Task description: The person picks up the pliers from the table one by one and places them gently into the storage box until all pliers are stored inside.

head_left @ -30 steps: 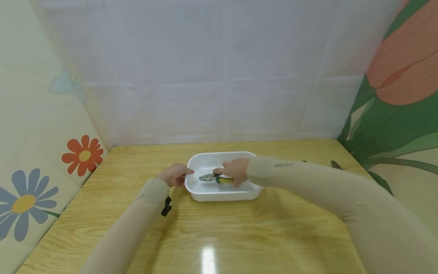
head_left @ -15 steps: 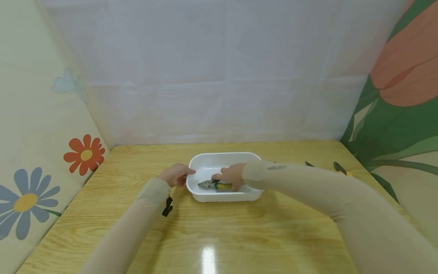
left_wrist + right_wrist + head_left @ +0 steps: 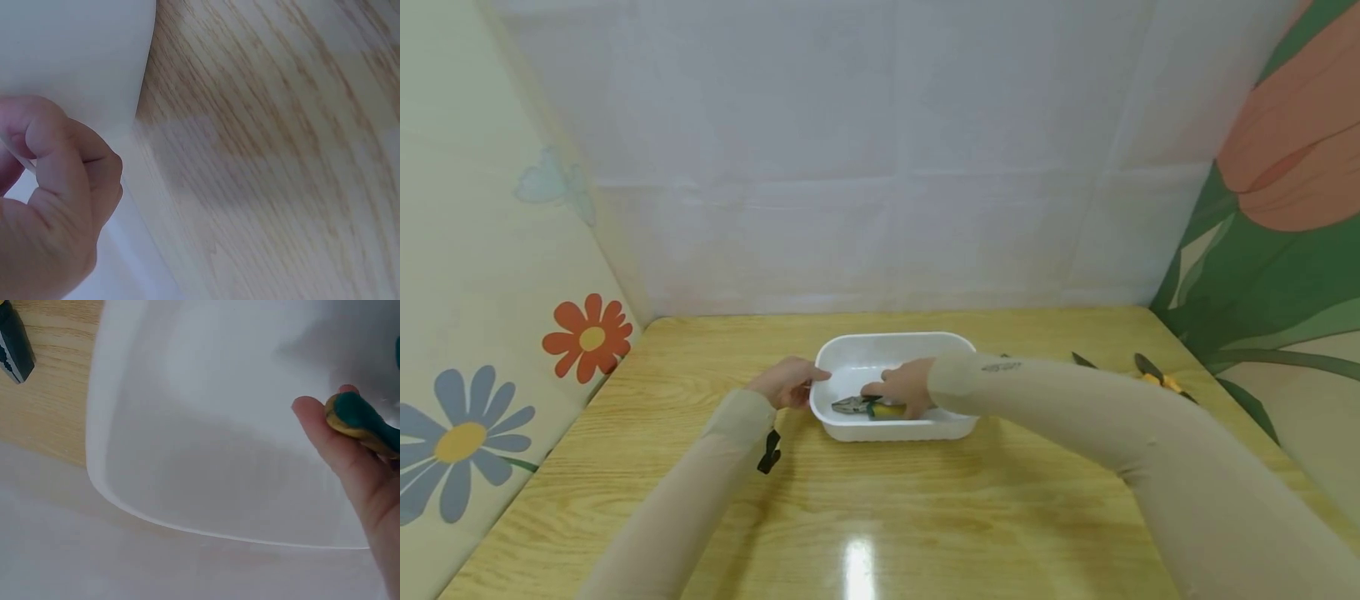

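Holding pliers (image 3: 868, 407) with right hand (image 3: 904, 388) inside white tray (image 3: 891, 344); fingers curled round yellow-and-green handles, grey metal head pointing left. Handle tip (image 3: 357, 419) seen against right-hand fingers (image 3: 330, 447) in right wrist view, low over tray floor; whether resting on floor or held just above, cannot tell. Gripping left rim of tray with left hand (image 3: 784, 382): thumb and curled fingers (image 3: 62, 156) pinching tray edge (image 3: 94, 69), per left wrist view. Tray sitting mid-table on wooden table (image 3: 880, 517), slightly toward far side. Both arms in beige sleeves; small black strap (image 3: 767, 452) hanging at left wrist. Further tools lying on table at far right: one dark-tipped item (image 3: 1083, 360) and one with yellow handle (image 3: 1157, 375), well apart from tray. Dark tool tip (image 3: 14, 347) also visible on table just outside tray corner in right wrist view. Floral panels left and right, plain white panel at far end.
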`<action>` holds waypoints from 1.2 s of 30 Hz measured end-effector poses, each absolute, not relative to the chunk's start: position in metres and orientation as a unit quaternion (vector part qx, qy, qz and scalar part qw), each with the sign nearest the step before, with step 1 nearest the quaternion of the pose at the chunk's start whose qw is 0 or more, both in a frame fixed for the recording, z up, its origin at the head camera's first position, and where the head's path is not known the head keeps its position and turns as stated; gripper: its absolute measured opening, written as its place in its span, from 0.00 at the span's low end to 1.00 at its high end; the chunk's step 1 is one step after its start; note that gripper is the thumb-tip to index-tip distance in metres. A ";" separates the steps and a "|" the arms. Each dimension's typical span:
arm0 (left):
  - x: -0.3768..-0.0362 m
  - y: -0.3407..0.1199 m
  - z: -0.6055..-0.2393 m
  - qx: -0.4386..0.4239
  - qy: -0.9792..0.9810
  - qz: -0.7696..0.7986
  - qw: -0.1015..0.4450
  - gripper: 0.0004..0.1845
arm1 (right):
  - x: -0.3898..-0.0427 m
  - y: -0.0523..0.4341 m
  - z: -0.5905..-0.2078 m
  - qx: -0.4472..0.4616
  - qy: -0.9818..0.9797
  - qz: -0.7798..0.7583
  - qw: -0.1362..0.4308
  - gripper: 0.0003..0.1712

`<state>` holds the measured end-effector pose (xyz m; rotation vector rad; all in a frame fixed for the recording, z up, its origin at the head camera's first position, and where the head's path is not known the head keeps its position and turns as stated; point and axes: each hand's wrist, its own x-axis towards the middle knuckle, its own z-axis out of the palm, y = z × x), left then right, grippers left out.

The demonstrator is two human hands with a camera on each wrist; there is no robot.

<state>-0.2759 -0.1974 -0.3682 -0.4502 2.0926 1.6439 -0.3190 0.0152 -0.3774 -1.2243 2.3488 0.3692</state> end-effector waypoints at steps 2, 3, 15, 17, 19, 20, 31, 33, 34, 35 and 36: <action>-0.276 -0.197 -0.368 -0.163 0.758 0.592 0.219 0.16 | -0.318 0.015 -0.379 -0.445 0.855 0.138 0.229 0.48; -0.276 -0.197 -0.368 -0.164 0.759 0.591 0.219 0.16 | -0.318 0.015 -0.380 -0.445 0.854 0.141 0.228 0.48; -0.275 -0.197 -0.370 -0.162 0.751 0.603 0.214 0.17 | -0.315 0.021 -0.386 -0.433 0.856 0.186 0.211 0.46; -0.275 -0.197 -0.370 -0.162 0.750 0.604 0.214 0.17 | -0.316 0.024 -0.383 -0.427 0.864 0.162 0.212 0.46; -0.275 -0.197 -0.370 -0.163 0.749 0.606 0.213 0.17 | -0.317 0.029 -0.379 -0.424 0.870 0.138 0.210 0.46; -0.274 -0.197 -0.370 -0.164 0.749 0.606 0.213 0.17 | -0.318 0.032 -0.376 -0.423 0.873 0.123 0.209 0.47; -0.273 -0.197 -0.369 -0.164 0.743 0.613 0.210 0.19 | -0.310 0.065 -0.346 -0.445 0.876 0.019 0.187 0.46; -0.273 -0.196 -0.369 -0.165 0.744 0.612 0.210 0.19 | -0.309 0.071 -0.344 -0.437 0.879 0.003 0.191 0.46; -0.273 -0.196 -0.369 -0.166 0.744 0.612 0.210 0.19 | -0.309 0.075 -0.343 -0.437 0.879 -0.005 0.191 0.46; -0.273 -0.196 -0.369 -0.167 0.744 0.612 0.210 0.19 | -0.308 0.078 -0.342 -0.435 0.880 -0.010 0.190 0.45; -0.273 -0.196 -0.370 -0.170 0.744 0.612 0.210 0.20 | -0.306 0.081 -0.340 -0.434 0.880 -0.017 0.190 0.45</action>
